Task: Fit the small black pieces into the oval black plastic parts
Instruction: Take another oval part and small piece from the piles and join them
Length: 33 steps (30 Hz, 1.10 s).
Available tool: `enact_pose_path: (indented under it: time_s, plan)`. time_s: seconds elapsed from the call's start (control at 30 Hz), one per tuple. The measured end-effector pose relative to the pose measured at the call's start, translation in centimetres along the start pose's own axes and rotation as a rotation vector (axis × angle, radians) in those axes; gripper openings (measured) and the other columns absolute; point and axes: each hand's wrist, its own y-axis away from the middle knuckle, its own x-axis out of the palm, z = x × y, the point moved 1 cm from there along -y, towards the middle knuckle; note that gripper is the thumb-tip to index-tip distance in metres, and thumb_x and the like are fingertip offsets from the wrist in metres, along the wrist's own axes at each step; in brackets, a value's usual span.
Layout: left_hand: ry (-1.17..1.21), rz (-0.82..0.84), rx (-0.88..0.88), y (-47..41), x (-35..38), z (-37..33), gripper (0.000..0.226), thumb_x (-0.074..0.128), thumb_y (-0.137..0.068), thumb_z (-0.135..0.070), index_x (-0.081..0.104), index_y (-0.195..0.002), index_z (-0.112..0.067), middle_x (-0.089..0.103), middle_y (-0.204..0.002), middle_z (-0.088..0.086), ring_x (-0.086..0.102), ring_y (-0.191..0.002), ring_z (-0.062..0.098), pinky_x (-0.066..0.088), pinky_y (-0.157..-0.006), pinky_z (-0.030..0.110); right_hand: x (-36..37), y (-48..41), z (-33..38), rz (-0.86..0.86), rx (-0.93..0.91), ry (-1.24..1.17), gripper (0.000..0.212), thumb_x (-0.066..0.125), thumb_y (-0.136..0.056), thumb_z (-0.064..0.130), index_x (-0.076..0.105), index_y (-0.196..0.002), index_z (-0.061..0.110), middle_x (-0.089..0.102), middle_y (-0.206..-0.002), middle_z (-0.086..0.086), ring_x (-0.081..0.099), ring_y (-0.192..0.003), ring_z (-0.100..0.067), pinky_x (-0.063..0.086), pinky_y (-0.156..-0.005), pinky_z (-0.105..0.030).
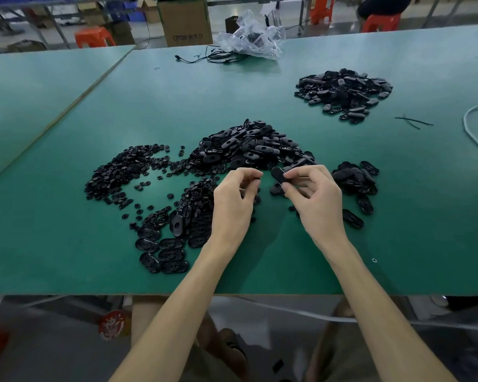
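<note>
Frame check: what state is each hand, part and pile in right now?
right hand: pinches oval part, held above the table
left hand: fingers curled; contents hidden
small pieces: loose, scattered on the table
near oval pile: heaped, loose
far oval pile: heaped apart
plastic bag: crumpled
</note>
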Motion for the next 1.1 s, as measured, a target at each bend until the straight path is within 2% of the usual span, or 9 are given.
enact_pose_path:
  time_s: [0.1,0.27,0.43,0.53,0.67,0.83,0.97,1.1]
  plan:
    - [0.038,0.022,-0.001,0.05,0.11,-0.1,0.011,0.067,-0.1,-0.012,0.073,-0.106,-0.019,0.072,-0.095,-0.011,0.066,-0.086,0.004,0.046,-0.076,0.01,-0.01,0.04,-0.06,-0.009,0.008,-0.011,0.025,0.078,-0.089,0.0,0.07,-0.104,0.018,0.063,-0.109,0.003,0.072,-0.091,-0.003,0.056,-0.085,-0.016]
    - [0.131,0.054,-0.024,0.2,0.09,-0.12,0.007,0.069,-0.1,-0.017,0.069,-0.099,-0.024,0.073,-0.085,-0.012,0.068,-0.072,0.01,0.05,-0.07,0.014,0.09,0.05,-0.15,-0.002,0.017,-0.018,0.023,0.08,-0.089,0.002,0.071,-0.102,0.018,0.067,-0.107,0.0,0.071,-0.086,-0.008,0.056,-0.08,-0.016]
    - [0.07,0.049,0.023,0.05,0.08,-0.09,0.007,0.073,-0.097,-0.019,0.072,-0.097,-0.026,0.07,-0.089,-0.012,0.067,-0.079,0.011,0.051,-0.074,0.016,0.22,0.01,-0.3,0.013,0.027,-0.027,0.023,0.08,-0.089,0.004,0.071,-0.103,0.019,0.069,-0.107,-0.002,0.072,-0.087,-0.012,0.058,-0.082,-0.021]
    - [0.033,0.023,0.05,-0.04,0.0,-0.09,0.006,0.074,-0.096,-0.019,0.074,-0.098,-0.024,0.066,-0.093,-0.009,0.065,-0.082,0.012,0.047,-0.074,0.012,0.25,-0.01,-0.34,0.021,0.034,-0.03,0.024,0.081,-0.088,0.006,0.07,-0.103,0.022,0.071,-0.106,-0.004,0.072,-0.088,-0.016,0.06,-0.082,-0.025]
    - [0.025,0.018,0.056,0.0,0.12,-0.09,0.007,0.071,-0.097,-0.016,0.072,-0.098,-0.023,0.066,-0.092,-0.007,0.063,-0.079,0.013,0.048,-0.071,0.013,0.3,-0.06,-0.4,0.03,0.031,-0.031,0.024,0.081,-0.088,0.005,0.069,-0.102,0.022,0.072,-0.106,-0.005,0.073,-0.088,-0.017,0.061,-0.082,-0.028]
    - [0.043,0.017,0.063,0.03,0.26,-0.06,0.007,0.07,-0.097,-0.015,0.071,-0.098,-0.021,0.067,-0.091,-0.005,0.064,-0.076,0.015,0.052,-0.07,0.021,0.29,0.08,-0.51,-0.022,-0.036,0.023,0.023,0.079,-0.089,0.004,0.07,-0.104,0.019,0.065,-0.105,0.005,0.07,-0.084,-0.011,0.059,-0.081,-0.023]
    - [0.082,0.03,0.027,0.12,0.22,-0.01,0.01,0.068,-0.098,-0.013,0.072,-0.101,-0.022,0.071,-0.089,-0.009,0.068,-0.076,0.014,0.055,-0.069,0.024,0.3,0.02,-0.61,-0.037,-0.058,0.058,0.024,0.078,-0.09,0.004,0.069,-0.103,0.022,0.062,-0.104,0.011,0.068,-0.083,-0.011,0.059,-0.08,-0.022]
    - [0.116,0.037,-0.006,0.15,0.13,-0.03,0.011,0.069,-0.098,-0.011,0.073,-0.102,-0.02,0.076,-0.089,-0.012,0.071,-0.075,0.009,0.055,-0.072,0.018,0.39,-0.01,-0.63,-0.03,-0.068,0.069,0.025,0.078,-0.09,0.004,0.068,-0.102,0.023,0.062,-0.104,0.009,0.067,-0.083,-0.01,0.058,-0.079,-0.021]
